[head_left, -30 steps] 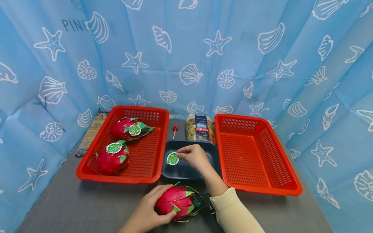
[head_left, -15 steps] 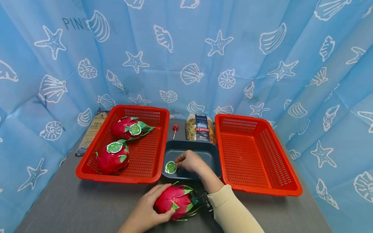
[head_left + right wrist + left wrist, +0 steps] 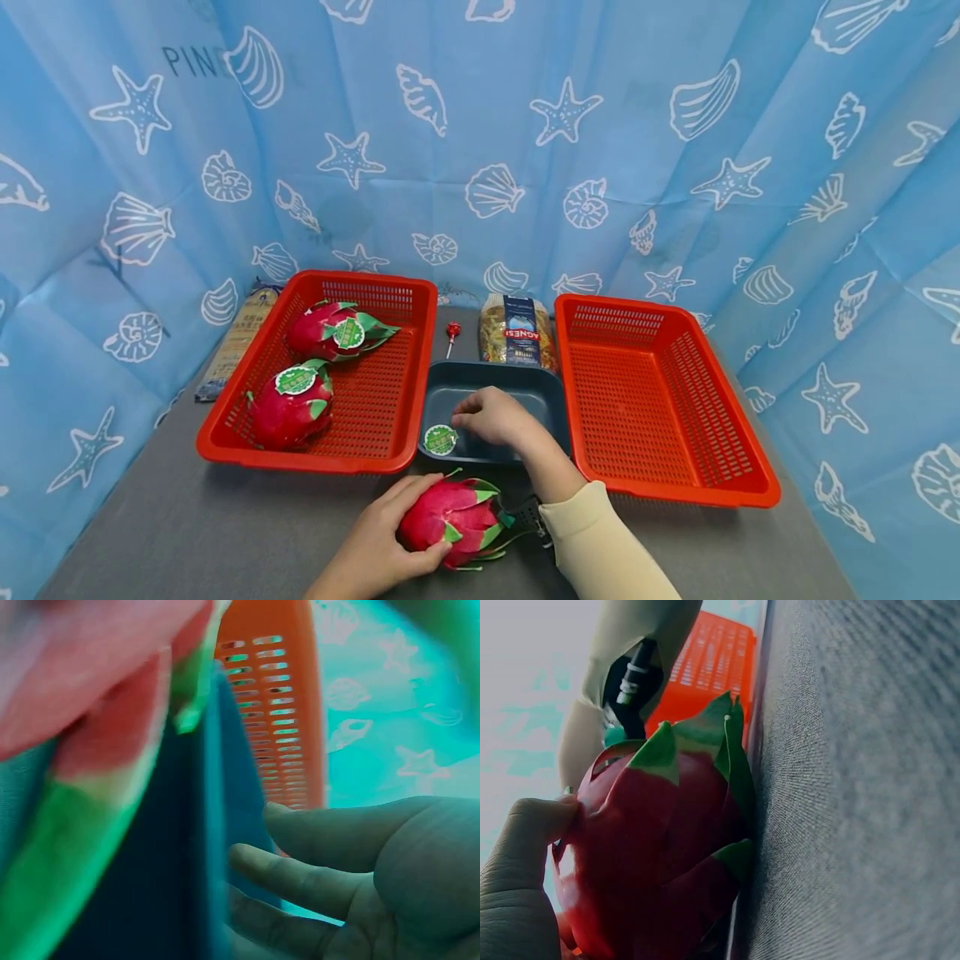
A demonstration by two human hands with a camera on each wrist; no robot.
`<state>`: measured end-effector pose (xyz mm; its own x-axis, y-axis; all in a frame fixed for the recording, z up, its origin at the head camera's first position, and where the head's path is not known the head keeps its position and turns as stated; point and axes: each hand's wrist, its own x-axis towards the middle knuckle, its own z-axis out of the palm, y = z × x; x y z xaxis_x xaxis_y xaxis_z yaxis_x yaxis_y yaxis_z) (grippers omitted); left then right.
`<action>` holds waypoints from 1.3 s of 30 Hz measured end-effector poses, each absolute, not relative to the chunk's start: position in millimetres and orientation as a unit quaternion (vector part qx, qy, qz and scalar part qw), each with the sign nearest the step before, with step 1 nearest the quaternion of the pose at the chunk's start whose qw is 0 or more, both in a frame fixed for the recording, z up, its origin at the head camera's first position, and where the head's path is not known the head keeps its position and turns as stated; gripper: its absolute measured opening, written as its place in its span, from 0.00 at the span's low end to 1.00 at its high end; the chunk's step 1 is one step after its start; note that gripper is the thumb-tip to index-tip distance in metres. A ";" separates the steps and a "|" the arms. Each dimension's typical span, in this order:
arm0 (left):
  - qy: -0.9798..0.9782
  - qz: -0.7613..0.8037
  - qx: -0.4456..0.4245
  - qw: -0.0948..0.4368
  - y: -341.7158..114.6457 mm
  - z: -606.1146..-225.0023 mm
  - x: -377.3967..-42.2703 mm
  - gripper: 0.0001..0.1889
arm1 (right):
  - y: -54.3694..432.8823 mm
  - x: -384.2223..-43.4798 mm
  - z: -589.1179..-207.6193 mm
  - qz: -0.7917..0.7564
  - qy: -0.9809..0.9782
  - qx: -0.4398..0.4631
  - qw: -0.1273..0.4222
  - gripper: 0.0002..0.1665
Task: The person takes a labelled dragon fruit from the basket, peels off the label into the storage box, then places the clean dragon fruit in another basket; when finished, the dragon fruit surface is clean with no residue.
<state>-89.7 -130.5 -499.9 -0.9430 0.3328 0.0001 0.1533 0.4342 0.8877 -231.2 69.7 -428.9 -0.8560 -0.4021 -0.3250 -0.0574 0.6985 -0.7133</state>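
Note:
A pink dragon fruit [image 3: 453,517] with green-tipped scales lies on the grey table, its leafy end toward the right. My left hand [image 3: 390,533] grips it from the left; thumb and fingers lie around its body, and the left wrist view shows the thumb pressing the fruit's skin [image 3: 652,862]. Inside the dark blue tray [image 3: 543,400], a round green-and-white sticker [image 3: 440,440] sits at the near left corner. Just right of the sticker hovers my right hand [image 3: 495,414]. Its fingers are loosely bent with nothing visible between them in the right wrist view.
A left red basket [image 3: 375,417] holds two dragon fruits [image 3: 292,408] bearing green stickers. Right of the tray stands another red basket [image 3: 622,400]. Behind the tray are a lollipop [image 3: 453,330] and a pasta bag [image 3: 517,329]. Another package [image 3: 236,342] lies far left.
The right hand has lowered the sticker into the tray's near left corner and let go of it, drawing slightly away. The left hand stays on the dragon fruit.

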 end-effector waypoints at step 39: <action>0.835 0.525 0.115 0.119 -127.0 -499.0 -92.3 0.36 | 174.7 -156.5 -355.9 -0.494 0.812 -0.215 -0.224 0.19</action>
<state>-92.3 -127.0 -499.0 -0.9452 0.3172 -0.0770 0.0678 0.4217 0.9042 -156.5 174.7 -355.9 -0.8074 -0.1276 0.5760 -0.5702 0.4198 -0.7062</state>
